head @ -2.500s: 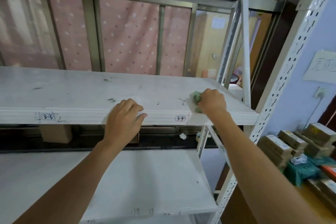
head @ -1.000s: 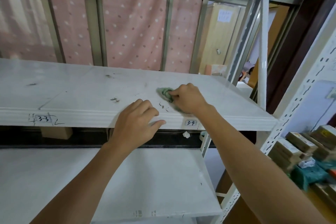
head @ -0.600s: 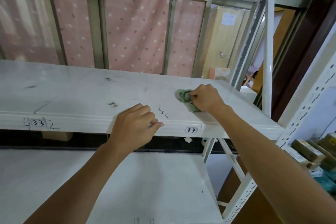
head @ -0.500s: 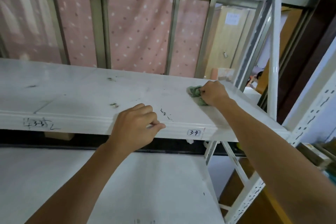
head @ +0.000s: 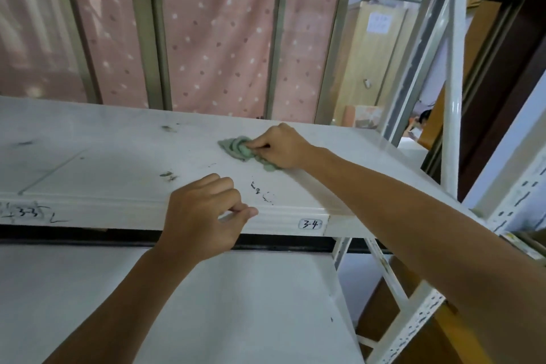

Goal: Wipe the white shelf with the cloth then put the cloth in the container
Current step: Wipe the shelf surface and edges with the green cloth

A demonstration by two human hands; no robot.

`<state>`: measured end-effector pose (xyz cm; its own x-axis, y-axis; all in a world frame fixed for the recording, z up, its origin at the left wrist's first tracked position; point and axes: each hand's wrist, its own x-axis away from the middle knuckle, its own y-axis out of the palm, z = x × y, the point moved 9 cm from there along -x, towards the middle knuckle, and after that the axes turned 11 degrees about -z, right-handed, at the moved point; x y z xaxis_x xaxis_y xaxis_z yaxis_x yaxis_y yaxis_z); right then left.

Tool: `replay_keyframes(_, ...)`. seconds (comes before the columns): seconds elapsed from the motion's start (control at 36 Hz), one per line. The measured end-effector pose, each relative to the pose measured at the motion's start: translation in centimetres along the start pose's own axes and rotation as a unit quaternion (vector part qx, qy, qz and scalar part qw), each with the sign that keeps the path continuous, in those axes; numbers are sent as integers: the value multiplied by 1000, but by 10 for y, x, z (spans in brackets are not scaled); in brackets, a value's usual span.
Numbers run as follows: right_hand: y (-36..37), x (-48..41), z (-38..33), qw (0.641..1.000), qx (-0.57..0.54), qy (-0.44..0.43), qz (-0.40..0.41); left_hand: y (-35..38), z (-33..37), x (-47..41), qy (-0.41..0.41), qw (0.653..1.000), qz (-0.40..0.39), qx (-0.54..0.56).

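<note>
Wiping is under way: the right hand (head: pixel 279 146) is clenched around the bunched green cloth (head: pixel 240 150), pressed on the white shelf (head: pixel 103 168) at frame centre; the left hand (head: pixel 204 216) (curled, holding nothing) braces its front edge. Dark marks (head: pixel 261 190) remain; no container visible

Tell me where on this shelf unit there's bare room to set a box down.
The white shelf is bare from its left end up to the left hand on the front edge. The lower shelf beneath is open too. The right end is taken up: the right hand presses the green cloth there.
</note>
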<state>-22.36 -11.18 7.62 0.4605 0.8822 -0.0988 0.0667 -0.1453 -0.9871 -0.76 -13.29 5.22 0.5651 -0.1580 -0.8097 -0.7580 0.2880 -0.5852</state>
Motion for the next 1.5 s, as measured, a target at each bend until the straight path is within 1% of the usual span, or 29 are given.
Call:
replay_keyframes(0.06,3,18,-18,998,-17,-58,3,-1,1,0,4,1000,0,-6)
replay_keyframes(0.11,5,33,-27,995,-25,-98,14,-1,1,-1,5,1000,-1,-8)
replay_keyframes(0.14,5,37,-27,993,-23,-110,22,0,1,-1,5,1000,-2,-8)
replay_keyframes(0.19,3,38,-22,994,-12,-105,32,0,1,-2,7,1000,-4,-7)
replay_keyframes(0.25,-2,32,-5,997,12,-69,45,-1,1,-2,5,1000,-4,-9)
replay_keyframes(0.28,-5,29,9,998,31,-37,49,-1,1,-2,3,1000,-4,-11)
replay_keyframes(0.33,-11,21,45,995,76,45,47,0,-1,-2,-5,1000,-8,-13)
replay_keyframes(0.39,-16,12,84,984,118,129,35,1,-2,-1,-13,1000,-10,-15)
replay_keyframes(0.44,-20,1,117,974,116,194,28,1,-3,-1,-17,1000,-4,-12)
replay_keyframes(0.5,-23,-14,137,966,113,231,30,0,-2,-1,-10,1000,10,-7)
replay_keyframes(0.61,-21,-51,146,959,112,258,32,0,-4,1,1,1000,27,1)
replay_keyframes(0.67,-19,-70,139,963,105,245,28,-1,-7,2,-13,999,30,17)
replay_keyframes(0.75,-14,-103,115,978,91,190,13,-1,-14,5,-42,998,38,29)
replay_keyframes(0.83,-4,-129,75,990,83,113,-9,-2,-18,6,-58,997,33,28)
replay_keyframes(0.92,4,-140,35,996,81,17,-28,-3,-19,6,-69,997,28,34)
replay_keyframes(0.97,8,-132,12,996,70,-47,-39,-4,-18,6,-73,996,29,47)
replay_keyframes(1.06,9,-102,-14,991,12,-131,-29,-5,-17,6,-65,996,35,49)
replay_keyframes(1.14,13,-64,-35,978,-22,-207,-20,-5,-16,6,-56,996,42,49)
replay_keyframes(1.22,16,-23,-53,962,-20,-274,-7,-5,-17,8,-59,996,40,54)
replay_keyframes(1.31,14,-2,-56,956,-16,-291,17,-7,-15,11,-39,998,29,48)
replay_keyframes(1.36,11,-2,-52,961,-17,-273,32,-12,-12,14,-15,999,19,33)
replay_keyframes(1.44,6,-16,-28,982,13,-178,61,-23,-15,21,-2,1000,4,-17)
replay_keyframes(1.5,0,-30,-7,990,69,-104,63,-31,-22,24,-3,999,-3,-49)
